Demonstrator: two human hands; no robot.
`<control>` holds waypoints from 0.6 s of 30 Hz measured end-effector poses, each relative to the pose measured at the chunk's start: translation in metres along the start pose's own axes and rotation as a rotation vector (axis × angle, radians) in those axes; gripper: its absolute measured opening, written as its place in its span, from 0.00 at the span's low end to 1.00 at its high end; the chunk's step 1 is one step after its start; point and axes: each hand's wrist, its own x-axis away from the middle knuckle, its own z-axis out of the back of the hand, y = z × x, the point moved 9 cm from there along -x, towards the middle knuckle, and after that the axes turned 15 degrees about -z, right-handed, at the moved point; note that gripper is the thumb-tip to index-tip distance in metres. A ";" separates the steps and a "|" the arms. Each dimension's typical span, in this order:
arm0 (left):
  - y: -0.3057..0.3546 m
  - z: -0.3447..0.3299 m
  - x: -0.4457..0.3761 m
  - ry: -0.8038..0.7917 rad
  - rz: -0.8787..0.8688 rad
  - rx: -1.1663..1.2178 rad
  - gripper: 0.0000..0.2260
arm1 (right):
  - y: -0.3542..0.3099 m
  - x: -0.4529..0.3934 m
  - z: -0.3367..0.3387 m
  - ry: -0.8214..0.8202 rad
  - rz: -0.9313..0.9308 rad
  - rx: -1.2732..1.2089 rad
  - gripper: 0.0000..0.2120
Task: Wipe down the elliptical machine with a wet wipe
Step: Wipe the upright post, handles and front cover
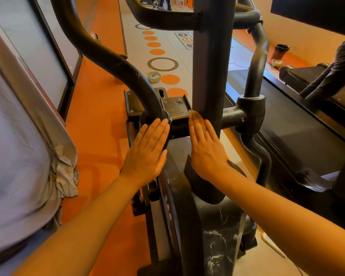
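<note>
1. You are mid-wipe on the elliptical machine [209, 76], working low on its central post, just above the black flywheel housing [189, 216].
2. Your right hand [205, 148] lies flat with fingers straight against the post. A pale sliver at the fingertips [193, 116] looks like the wet wipe [192, 113] pressed under them, though most of it is hidden, so that is a guess.
3. Your left hand [147, 154] is also flat and relaxed, holding nothing, resting against the round pivot hub [154, 118] of the left swing arm [108, 56].
4. Next, I judge you need to slide the right hand along the post with steady pressure, then carry the wipe to the dusty, white-streaked housing below.
5. Writing: the plate [174, 107] between your hands carries embossed marks too small to read. On the floor mat [167, 46] beyond, numbered squares show 1 and 4; a third is cut off.
</note>
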 end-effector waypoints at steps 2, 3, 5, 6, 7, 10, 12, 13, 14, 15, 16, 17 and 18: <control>-0.001 -0.001 -0.001 -0.001 0.000 -0.011 0.30 | -0.004 -0.009 0.001 -0.001 0.006 0.034 0.34; 0.000 -0.001 -0.001 -0.003 -0.002 -0.017 0.30 | -0.008 -0.018 0.003 -0.015 0.003 0.036 0.34; 0.000 -0.001 0.000 -0.007 -0.005 -0.024 0.30 | -0.017 -0.033 0.010 -0.034 -0.007 0.049 0.34; 0.000 -0.001 0.000 -0.007 -0.005 -0.023 0.30 | -0.018 -0.036 0.012 -0.044 -0.011 0.049 0.34; 0.001 -0.001 0.000 -0.006 -0.004 -0.022 0.30 | -0.017 -0.034 0.013 -0.052 -0.011 0.035 0.34; 0.001 -0.001 0.000 0.002 0.000 -0.025 0.30 | -0.005 -0.010 0.008 -0.004 -0.006 -0.055 0.33; 0.000 -0.002 -0.001 0.010 0.008 -0.020 0.30 | 0.000 0.005 0.002 0.039 -0.014 -0.085 0.32; 0.000 -0.002 -0.001 0.013 0.009 -0.017 0.30 | -0.001 0.006 -0.001 0.057 -0.019 -0.075 0.32; 0.000 -0.002 0.000 0.014 0.010 -0.017 0.30 | -0.003 0.004 -0.002 0.070 -0.025 -0.044 0.32; 0.000 -0.002 0.000 0.014 0.010 -0.020 0.30 | -0.007 -0.001 0.001 0.076 -0.038 -0.007 0.32; 0.000 -0.002 0.000 0.015 0.007 -0.023 0.30 | -0.010 -0.009 0.005 0.078 -0.059 0.038 0.32; 0.000 -0.002 0.000 0.015 0.003 -0.024 0.30 | -0.014 -0.017 0.011 0.080 -0.078 0.093 0.32; 0.000 -0.001 0.000 0.017 0.001 -0.026 0.30 | -0.017 -0.025 0.016 0.077 -0.084 0.151 0.32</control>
